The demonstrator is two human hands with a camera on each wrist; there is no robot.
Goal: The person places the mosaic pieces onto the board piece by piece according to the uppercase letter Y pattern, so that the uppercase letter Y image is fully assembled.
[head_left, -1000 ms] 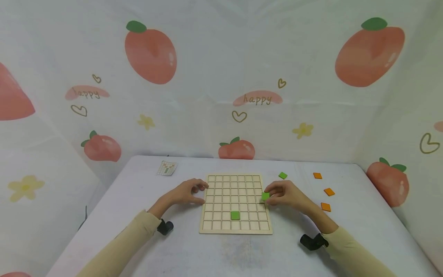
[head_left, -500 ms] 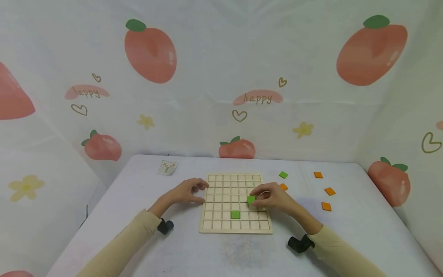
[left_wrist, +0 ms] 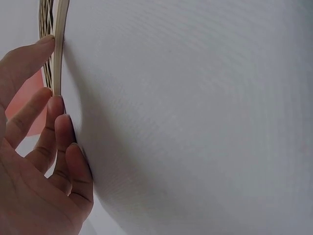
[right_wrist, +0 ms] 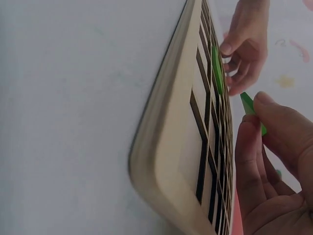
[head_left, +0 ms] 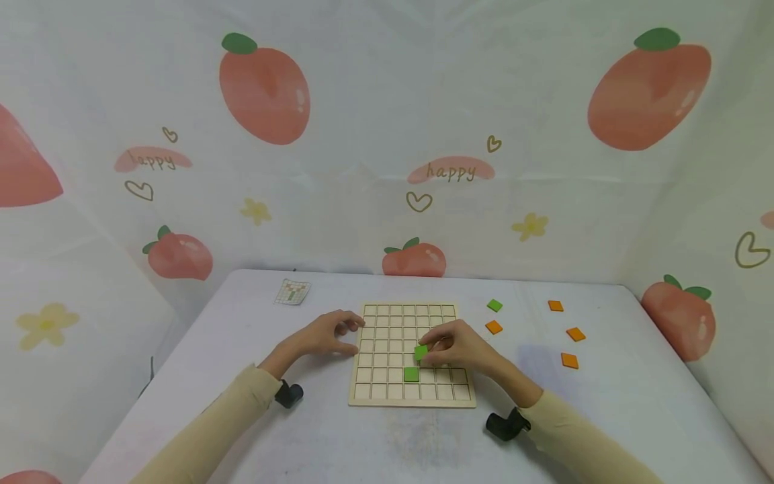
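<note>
A pale wooden grid board lies on the white table, with one green square tile set in a cell near its front. My right hand pinches another green tile between thumb and fingertips, raised over the board just behind the set tile. My left hand is at the board's left side, its thumb and fingertips right at the edge. In the left wrist view, the thumb meets the board's side while the other fingers bend loosely below it.
To the right of the board lie a loose green tile and several orange tiles. At the back left rests a small card printed with a coloured grid. A fruit-patterned curtain stands behind the table.
My right hand has moved left with the green tile, from the board's right edge to over its middle, uncovering an orange tile on the table. My left hand has stayed put.
</note>
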